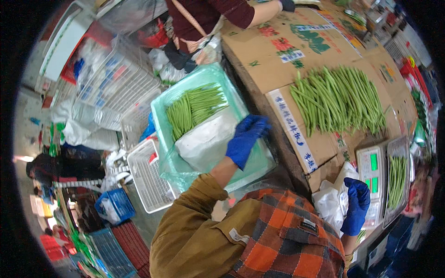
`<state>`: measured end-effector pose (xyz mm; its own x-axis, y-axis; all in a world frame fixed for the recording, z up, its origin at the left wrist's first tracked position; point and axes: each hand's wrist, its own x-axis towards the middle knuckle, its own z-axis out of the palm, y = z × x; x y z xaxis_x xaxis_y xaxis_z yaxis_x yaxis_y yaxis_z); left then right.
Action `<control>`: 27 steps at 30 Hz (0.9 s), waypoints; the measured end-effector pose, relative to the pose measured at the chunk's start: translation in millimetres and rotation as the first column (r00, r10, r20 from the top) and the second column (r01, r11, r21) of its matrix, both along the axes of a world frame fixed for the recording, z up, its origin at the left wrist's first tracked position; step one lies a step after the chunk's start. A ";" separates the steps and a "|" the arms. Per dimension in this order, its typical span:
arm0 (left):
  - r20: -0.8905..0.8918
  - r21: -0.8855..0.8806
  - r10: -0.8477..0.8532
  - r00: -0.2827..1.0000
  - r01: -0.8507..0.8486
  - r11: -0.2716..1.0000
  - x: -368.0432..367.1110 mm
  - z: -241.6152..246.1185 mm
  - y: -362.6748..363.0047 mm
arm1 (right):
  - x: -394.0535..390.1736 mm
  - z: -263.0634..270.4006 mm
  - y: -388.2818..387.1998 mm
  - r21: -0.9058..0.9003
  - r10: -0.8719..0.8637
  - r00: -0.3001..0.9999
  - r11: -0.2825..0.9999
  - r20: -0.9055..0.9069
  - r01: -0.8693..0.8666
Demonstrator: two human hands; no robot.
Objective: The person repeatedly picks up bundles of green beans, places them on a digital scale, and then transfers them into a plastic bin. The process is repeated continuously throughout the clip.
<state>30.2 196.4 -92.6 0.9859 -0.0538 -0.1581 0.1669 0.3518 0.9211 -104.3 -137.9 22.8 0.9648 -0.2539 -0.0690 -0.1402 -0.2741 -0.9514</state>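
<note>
My left hand (247, 139), in a blue glove, is over the right side of a foam box (267, 158) lined with thin green plastic, beside a wrapped white bundle (205, 139). Whether its bent fingers hold anything is unclear. Green beans (194, 107) lie in neat bunches in the box. My right hand (356, 205), also blue-gloved, has curled fingers near the digital scale (370, 173) and white plastic bags (328, 203); its grip cannot be made out. More beans (396, 180) rest on the scale's metal tray (405, 146). A large row of beans (339, 99) lies on the cardboard-covered table (257, 74).
A co-worker in an apron (205, 27) stands at the table's far side. White plastic crates (149, 177) and stuffed bags (87, 133) are left of the foam box. A blue basket (116, 206) stands on the floor. The table edge runs between box and beans.
</note>
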 end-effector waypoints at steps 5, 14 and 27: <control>0.072 0.657 0.333 0.940 -0.296 0.694 9.4 -71.3 111.1 | 16.5 -2.5 20.6 -0.043 0.120 0.993 0.992 -0.015 -0.120; 0.185 0.979 0.556 0.810 -0.202 -0.030 41.5 -159.6 254.1 | 41.7 -0.8 49.8 -0.136 0.246 0.954 0.953 -0.174 -0.270; -0.205 0.969 0.739 0.642 0.239 0.061 97.4 -171.3 256.6 | 44.9 3.9 67.7 -0.190 0.173 0.932 0.952 -0.320 -0.242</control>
